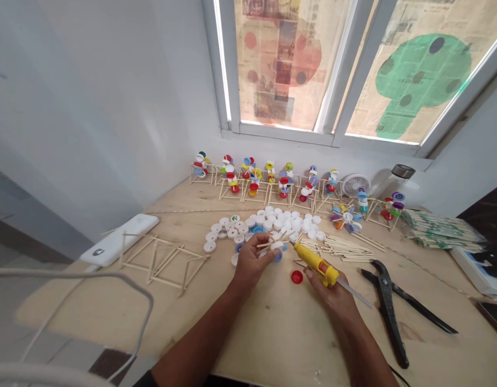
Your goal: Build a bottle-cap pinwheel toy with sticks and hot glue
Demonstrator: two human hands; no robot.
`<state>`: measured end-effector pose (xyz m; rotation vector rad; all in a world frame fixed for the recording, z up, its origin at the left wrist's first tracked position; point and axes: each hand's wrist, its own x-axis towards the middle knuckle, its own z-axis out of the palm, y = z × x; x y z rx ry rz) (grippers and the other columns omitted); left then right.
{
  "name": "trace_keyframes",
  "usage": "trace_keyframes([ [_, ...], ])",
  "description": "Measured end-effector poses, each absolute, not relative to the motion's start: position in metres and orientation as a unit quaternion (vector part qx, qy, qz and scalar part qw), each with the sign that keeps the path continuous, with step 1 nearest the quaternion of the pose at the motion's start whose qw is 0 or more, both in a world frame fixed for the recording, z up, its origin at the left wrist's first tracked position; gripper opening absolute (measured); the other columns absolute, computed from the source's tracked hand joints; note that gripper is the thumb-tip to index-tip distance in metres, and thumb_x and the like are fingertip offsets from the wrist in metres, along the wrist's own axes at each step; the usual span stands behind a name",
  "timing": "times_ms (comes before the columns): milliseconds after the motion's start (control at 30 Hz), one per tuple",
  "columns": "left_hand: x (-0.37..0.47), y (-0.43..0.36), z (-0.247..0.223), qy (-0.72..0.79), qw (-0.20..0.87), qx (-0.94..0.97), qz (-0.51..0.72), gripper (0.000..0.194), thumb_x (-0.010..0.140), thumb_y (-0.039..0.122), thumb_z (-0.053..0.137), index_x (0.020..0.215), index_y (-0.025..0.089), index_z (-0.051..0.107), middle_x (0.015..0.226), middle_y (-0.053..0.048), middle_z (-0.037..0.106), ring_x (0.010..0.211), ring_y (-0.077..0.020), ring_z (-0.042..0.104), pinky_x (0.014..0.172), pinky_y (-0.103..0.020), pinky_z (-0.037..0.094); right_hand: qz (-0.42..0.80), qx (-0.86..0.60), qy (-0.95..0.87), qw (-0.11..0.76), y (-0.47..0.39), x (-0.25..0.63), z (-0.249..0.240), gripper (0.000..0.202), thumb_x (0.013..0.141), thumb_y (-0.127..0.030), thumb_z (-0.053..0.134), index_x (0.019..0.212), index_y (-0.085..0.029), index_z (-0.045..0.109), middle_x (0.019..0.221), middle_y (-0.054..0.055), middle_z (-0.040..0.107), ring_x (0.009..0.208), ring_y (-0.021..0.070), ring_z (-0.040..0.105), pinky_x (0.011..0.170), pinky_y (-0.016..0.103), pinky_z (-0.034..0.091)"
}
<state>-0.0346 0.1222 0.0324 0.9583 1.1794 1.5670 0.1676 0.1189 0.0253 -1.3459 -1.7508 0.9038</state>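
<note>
My left hand is closed, pinching a white bottle cap with thin wooden sticks poking out around it. In my right hand is a yellow glue gun, a clear glue stick jutting from its rear. Its nozzle points left, close to the held cap; whether they touch I cannot tell. A red bottle cap lies on the table between my hands. Behind my left hand spreads a pile of mostly white bottle caps. Loose wooden sticks lie beyond the glue gun.
Black pliers lie at right. Stick frames and a white power bank with a cable stand left. Several cap wheels on stick frames line the back, beside a small fan, a bottle and bagged sticks.
</note>
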Motion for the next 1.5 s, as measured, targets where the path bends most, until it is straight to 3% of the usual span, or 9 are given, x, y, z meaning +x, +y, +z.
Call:
trace_keyframes([
  [1133, -0.0340, 0.1236, 0.0287, 0.478, 0.456, 0.397, 0.636, 0.037, 0.056, 0.033, 0.079, 0.085, 0.019, 0.059, 0.084, -0.002, 0.066, 0.080, -0.0186, 0.065, 0.076, -0.031, 0.052, 0.341, -0.524, -0.682, 0.379, 0.1129, 0.1648, 0.0329, 0.027, 0.079, -0.043, 0.060, 0.086, -0.019, 0.068, 0.083, 0.006, 0.070, 0.078, 0.0231, 0.064, 0.066, 0.030, 0.050],
  [1500, -0.0337, 0.1236, 0.0300, 0.476, 0.456, 0.402, 0.635, 0.037, 0.056, 0.032, 0.079, 0.084, 0.018, 0.060, 0.080, -0.001, 0.067, 0.076, -0.0179, 0.066, 0.071, -0.030, 0.054, 0.358, -0.558, -0.646, 0.378, 0.1137, 0.1614, 0.0325, 0.039, 0.076, -0.049, 0.062, 0.093, -0.014, 0.067, 0.083, 0.007, 0.071, 0.076, 0.0233, 0.065, 0.066, 0.030, 0.050],
])
